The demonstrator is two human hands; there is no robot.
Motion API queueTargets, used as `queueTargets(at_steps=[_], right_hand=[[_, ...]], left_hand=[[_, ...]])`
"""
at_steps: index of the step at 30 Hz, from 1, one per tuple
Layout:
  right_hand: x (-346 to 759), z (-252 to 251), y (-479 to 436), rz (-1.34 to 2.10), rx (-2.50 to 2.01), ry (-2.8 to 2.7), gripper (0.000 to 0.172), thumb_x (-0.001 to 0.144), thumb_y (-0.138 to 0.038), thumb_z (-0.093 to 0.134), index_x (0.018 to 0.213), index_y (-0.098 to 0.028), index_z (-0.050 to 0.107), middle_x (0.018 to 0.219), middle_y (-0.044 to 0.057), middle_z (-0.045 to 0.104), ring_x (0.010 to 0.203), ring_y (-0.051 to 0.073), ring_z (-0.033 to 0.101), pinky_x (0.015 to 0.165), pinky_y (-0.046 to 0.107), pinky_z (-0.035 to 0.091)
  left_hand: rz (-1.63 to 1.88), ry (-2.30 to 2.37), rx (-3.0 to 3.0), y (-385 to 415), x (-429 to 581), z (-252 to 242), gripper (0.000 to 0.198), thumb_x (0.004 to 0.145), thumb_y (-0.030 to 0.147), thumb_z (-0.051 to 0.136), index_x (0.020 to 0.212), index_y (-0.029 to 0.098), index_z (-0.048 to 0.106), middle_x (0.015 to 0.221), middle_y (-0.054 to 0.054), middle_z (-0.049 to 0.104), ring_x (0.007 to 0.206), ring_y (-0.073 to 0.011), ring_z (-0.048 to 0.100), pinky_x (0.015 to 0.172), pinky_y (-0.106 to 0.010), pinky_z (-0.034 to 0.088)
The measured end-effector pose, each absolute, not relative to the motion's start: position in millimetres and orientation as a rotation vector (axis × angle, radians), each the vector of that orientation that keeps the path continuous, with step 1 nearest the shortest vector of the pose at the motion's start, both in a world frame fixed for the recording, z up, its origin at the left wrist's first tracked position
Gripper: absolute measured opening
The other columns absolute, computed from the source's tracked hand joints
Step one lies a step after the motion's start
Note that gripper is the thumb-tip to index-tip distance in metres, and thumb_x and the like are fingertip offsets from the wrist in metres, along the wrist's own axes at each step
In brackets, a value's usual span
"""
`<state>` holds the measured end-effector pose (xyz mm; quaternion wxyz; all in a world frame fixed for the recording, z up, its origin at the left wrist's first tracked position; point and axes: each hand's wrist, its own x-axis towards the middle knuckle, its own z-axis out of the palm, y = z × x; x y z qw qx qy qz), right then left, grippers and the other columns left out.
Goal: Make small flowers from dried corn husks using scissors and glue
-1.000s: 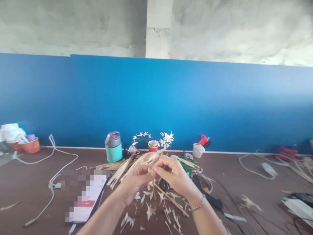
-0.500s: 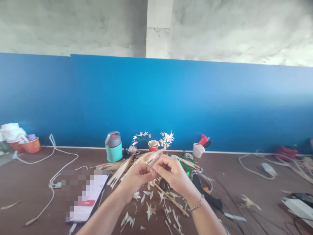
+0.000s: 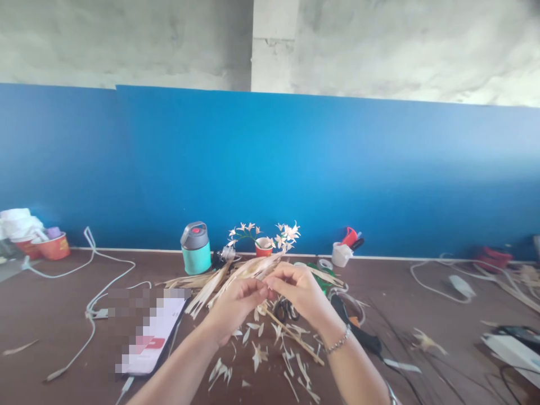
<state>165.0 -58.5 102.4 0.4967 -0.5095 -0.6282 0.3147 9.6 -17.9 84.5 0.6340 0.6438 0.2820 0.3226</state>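
Note:
My left hand and my right hand meet fingertip to fingertip above the table. Both are closed in a pinch. A tiny pale bit shows between the fingertips, too small to name. Behind my hands lies a heap of dried husk strips. Below them are scattered cut petal-like pieces, a star-shaped husk flower and a thin stick. Dark-handled scissors lie partly hidden beside my right hand. Farther back, an orange-red paper cup holds stems of pale flowers.
A teal flask stands at back left, near a phone with white cables. A white cup of pens, green tape and a black-handled tool are on the right. A blue partition closes the back.
The whole view has shifted slightly, so things sit a little higher. My hands stay pinched together, with small finger movement, and more of the scissors shows.

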Motion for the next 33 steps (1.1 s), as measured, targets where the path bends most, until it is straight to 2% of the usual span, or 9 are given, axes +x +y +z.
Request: queueTargets(at_steps=[6, 10, 15, 20, 23, 27, 29, 32, 33], right_hand=[[154.9, 96.5, -55.9, 0.612, -1.282, -1.377, 0.022, 0.075, -0.030, 0.058, 0.059, -0.016, 0.052, 0.053, -0.004, 0.051, 0.051, 0.009, 0.043, 0.050, 0.021, 0.036], [151.0, 94.9, -55.0, 0.565, -1.294, -1.398, 0.022, 0.075, -0.031, 0.057, 0.059, -0.018, 0.050, 0.053, -0.005, 0.047, 0.051, 0.009, 0.041, 0.049, 0.021, 0.035], [151.5, 95.3, -54.6, 0.523, -1.313, -1.447, 0.021, 0.075, -0.030, 0.058, 0.059, -0.017, 0.050, 0.056, -0.003, 0.049, 0.054, 0.010, 0.043, 0.051, 0.022, 0.036], [152.9, 96.7, -57.6, 0.453, -1.327, -1.500, 0.018, 0.075, -0.027, 0.058, 0.060, -0.018, 0.050, 0.056, -0.004, 0.047, 0.053, 0.009, 0.041, 0.049, 0.021, 0.035], [153.4, 98.5, -59.8, 0.411, -1.313, -1.525, 0.019, 0.075, -0.026, 0.058, 0.060, -0.018, 0.050, 0.059, -0.003, 0.050, 0.055, 0.010, 0.044, 0.053, 0.022, 0.037], [160.2, 102.9, -57.1, 0.425, -1.316, -1.552, 0.026, 0.080, -0.035, 0.052, 0.061, -0.017, 0.054, 0.061, -0.002, 0.054, 0.057, 0.011, 0.047, 0.055, 0.022, 0.037], [167.7, 104.9, -54.8, 0.398, -1.369, -1.564, 0.027, 0.083, -0.035, 0.048, 0.067, -0.016, 0.059, 0.064, 0.000, 0.057, 0.060, 0.012, 0.050, 0.056, 0.022, 0.038], [180.9, 101.5, -57.6, 0.289, -1.568, -1.696, 0.018, 0.078, -0.025, 0.051, 0.069, -0.016, 0.065, 0.069, 0.002, 0.064, 0.066, 0.014, 0.056, 0.062, 0.023, 0.040], [184.6, 97.5, -61.2, 0.271, -1.664, -1.779, 0.017, 0.076, -0.022, 0.052, 0.069, -0.016, 0.066, 0.071, 0.003, 0.066, 0.068, 0.015, 0.058, 0.064, 0.023, 0.040]], left_hand=[[0.757, 0.689, 1.421, -15.4, 9.7, 80.9, 0.032, 0.066, 0.045, 0.069, 0.063, 0.016, 0.056, 0.061, 0.002, 0.053, 0.060, -0.0111, 0.043, 0.059, -0.024, 0.030], [0.745, 0.712, 1.361, -13.9, 10.2, 78.5, 0.033, 0.062, 0.044, 0.072, 0.061, 0.016, 0.054, 0.054, 0.005, 0.046, 0.051, -0.0081, 0.037, 0.051, -0.023, 0.025], [0.763, 0.765, 1.367, -14.8, 11.6, 79.4, 0.033, 0.056, 0.040, 0.076, 0.060, 0.016, 0.054, 0.053, 0.005, 0.047, 0.047, -0.0066, 0.036, 0.047, -0.022, 0.024], [0.777, 0.842, 1.391, -19.5, 13.6, 89.0, 0.031, 0.056, 0.041, 0.076, 0.064, 0.015, 0.059, 0.047, 0.006, 0.045, 0.040, -0.0045, 0.028, 0.042, -0.021, 0.016], [0.756, 0.822, 1.448, -23.4, 14.4, 93.8, 0.029, 0.061, 0.042, 0.072, 0.064, 0.015, 0.063, 0.044, 0.005, 0.047, 0.040, -0.0064, 0.034, 0.042, -0.022, 0.019], [0.732, 0.790, 1.406, -27.7, 10.5, 87.0, 0.028, 0.065, 0.043, 0.069, 0.069, 0.015, 0.066, 0.045, 0.003, 0.050, 0.041, -0.0078, 0.039, 0.042, -0.022, 0.020], [0.716, 0.808, 1.350, -28.2, 6.1, 76.5, 0.031, 0.066, 0.045, 0.068, 0.070, 0.014, 0.066, 0.043, 0.003, 0.048, 0.039, -0.0061, 0.034, 0.041, -0.022, 0.015], [0.758, 0.856, 1.230, -27.4, -1.0, 56.2, 0.035, 0.065, 0.048, 0.069, 0.067, 0.013, 0.066, 0.046, 0.004, 0.048, 0.038, -0.0029, 0.023, 0.041, -0.022, 0.010], [0.795, 0.872, 1.183, -27.3, -2.9, 49.6, 0.034, 0.063, 0.047, 0.070, 0.068, 0.014, 0.065, 0.048, 0.003, 0.049, 0.039, -0.0028, 0.024, 0.041, -0.021, 0.010]])
